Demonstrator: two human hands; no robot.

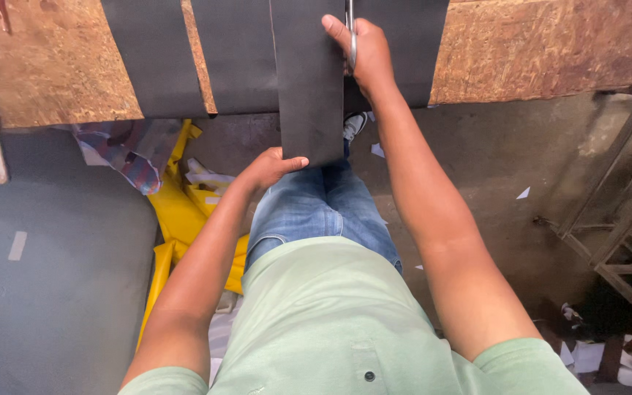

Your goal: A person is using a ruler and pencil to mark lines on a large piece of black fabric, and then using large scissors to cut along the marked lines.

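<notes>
A long dark grey strip of sheet material [307, 80] hangs over the near edge of a chipboard workbench [53, 66]. My left hand [271, 167] pinches the strip's lower end, thumb on top. Up on the bench, my right hand [363, 53] grips a pair of metal scissors [350, 36] at the strip's right edge, against a wider dark sheet [396, 51]. Two more dark strips [156, 58] lie side by side to the left, also drooping over the edge.
Under the bench lie a yellow plastic object [177, 212], a crumpled checked cloth [122, 150] and paper scraps on the concrete floor. A metal frame [616, 219] stands at the right. A grey mat [53, 292] covers the left floor.
</notes>
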